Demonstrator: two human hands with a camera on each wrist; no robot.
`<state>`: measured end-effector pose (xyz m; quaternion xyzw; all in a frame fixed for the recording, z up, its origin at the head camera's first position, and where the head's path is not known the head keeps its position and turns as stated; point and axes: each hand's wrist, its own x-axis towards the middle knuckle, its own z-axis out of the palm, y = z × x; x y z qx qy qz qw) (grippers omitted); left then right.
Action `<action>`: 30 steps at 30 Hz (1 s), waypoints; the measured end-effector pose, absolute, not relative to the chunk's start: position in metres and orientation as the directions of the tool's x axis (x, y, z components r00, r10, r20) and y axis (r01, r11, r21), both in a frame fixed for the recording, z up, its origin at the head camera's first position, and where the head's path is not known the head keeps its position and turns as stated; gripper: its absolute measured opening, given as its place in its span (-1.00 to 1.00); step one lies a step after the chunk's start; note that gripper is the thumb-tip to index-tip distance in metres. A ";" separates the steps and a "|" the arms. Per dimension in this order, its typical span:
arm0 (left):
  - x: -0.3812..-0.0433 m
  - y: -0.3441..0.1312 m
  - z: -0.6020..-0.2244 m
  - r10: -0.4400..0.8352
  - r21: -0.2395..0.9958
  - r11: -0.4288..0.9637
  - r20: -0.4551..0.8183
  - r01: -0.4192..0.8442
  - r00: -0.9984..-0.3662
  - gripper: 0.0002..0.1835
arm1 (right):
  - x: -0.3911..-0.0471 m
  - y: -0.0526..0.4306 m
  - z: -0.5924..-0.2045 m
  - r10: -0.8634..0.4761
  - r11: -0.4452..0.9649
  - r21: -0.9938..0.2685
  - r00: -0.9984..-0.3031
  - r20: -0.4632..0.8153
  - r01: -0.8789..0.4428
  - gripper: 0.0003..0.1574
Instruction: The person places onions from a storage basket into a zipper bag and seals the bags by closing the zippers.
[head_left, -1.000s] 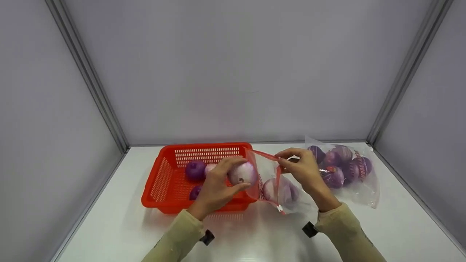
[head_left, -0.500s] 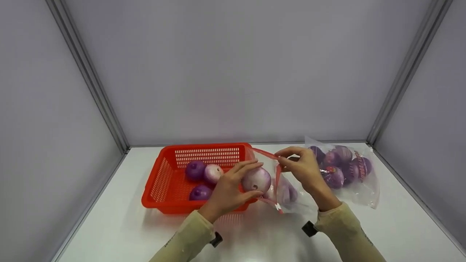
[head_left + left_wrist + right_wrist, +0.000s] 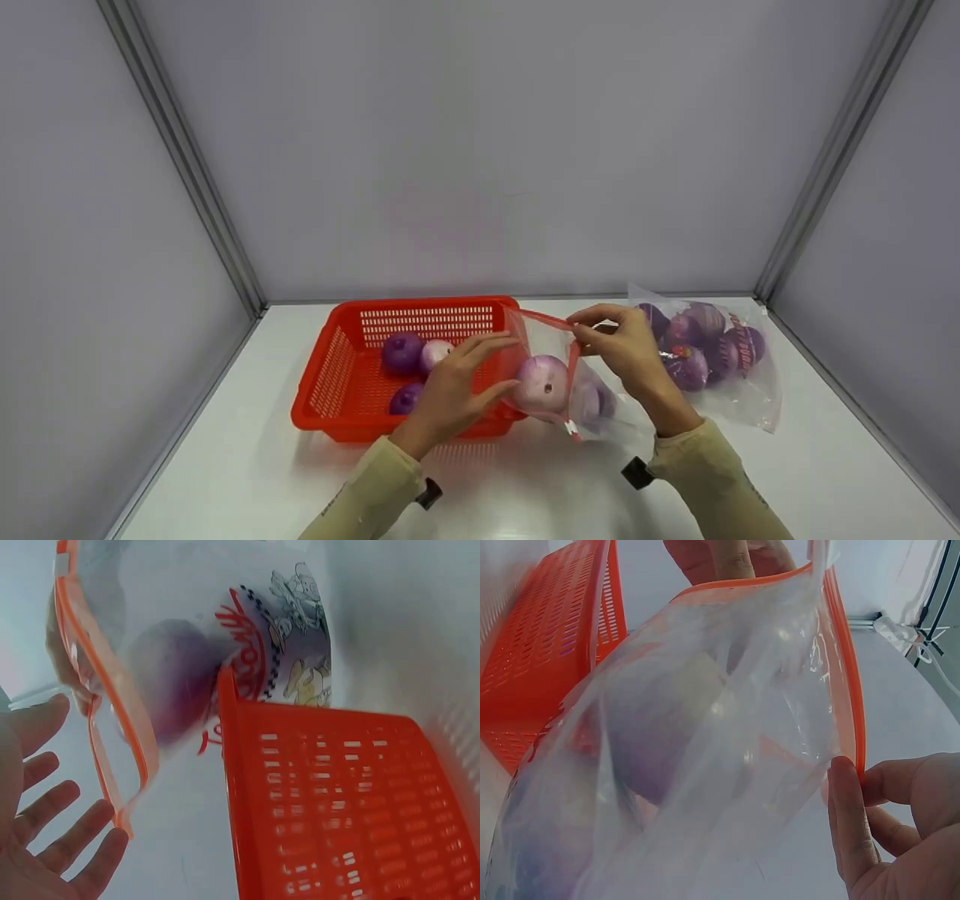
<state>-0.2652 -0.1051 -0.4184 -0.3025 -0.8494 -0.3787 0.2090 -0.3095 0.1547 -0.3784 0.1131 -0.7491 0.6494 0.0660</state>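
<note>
My right hand point(image 3: 622, 345) pinches the red-orange rim of a clear zip bag point(image 3: 780, 802), and the bag's mouth gapes toward the left. Just inside that mouth sits a pale purple onion point(image 3: 543, 384); more onion shapes show through the plastic behind it. My left hand point(image 3: 454, 386) is beside the opening with fingers spread and nothing in them. In the left wrist view the fingertips point(image 3: 105, 859) are close to the bag's orange zip edge point(image 3: 112, 682). Red lettering and cartoon figures are printed on the bag.
A red plastic basket point(image 3: 319, 416) stands left of the bag, its right end against the bag's mouth. It holds purple onions point(image 3: 403, 352) and a paler one point(image 3: 435, 354). At the right lies another clear bag point(image 3: 757, 397) full of onions. Grey walls surround the white table point(image 3: 247, 480).
My left hand carried the pale onion rightward into the bag's mouth, let go of it, and drew back a little to the left. The right hand stayed on the rim.
</note>
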 end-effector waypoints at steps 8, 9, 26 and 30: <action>-0.279 -0.148 -0.432 0.221 0.576 0.667 0.453 0.473 -0.864 -0.42 | -0.311 0.157 -0.380 -0.088 0.146 -0.953 -0.963 0.253 -0.264 -0.79; -0.281 -0.155 -0.434 0.198 0.588 0.679 0.431 0.441 -0.880 -0.41 | -0.311 0.157 -0.380 -0.090 0.148 -0.953 -0.963 0.254 -0.265 -0.79; -0.299 -0.208 -0.451 0.143 0.609 0.786 -0.011 0.107 -0.990 -0.29 | -0.308 0.158 -0.379 -0.080 0.149 -0.954 -0.965 0.251 -0.261 -0.79; -0.303 -0.210 -0.451 0.152 0.599 0.798 -0.087 0.070 -0.985 -0.36 | -0.308 0.159 -0.378 -0.070 0.143 -0.956 -0.967 0.247 -0.255 -0.78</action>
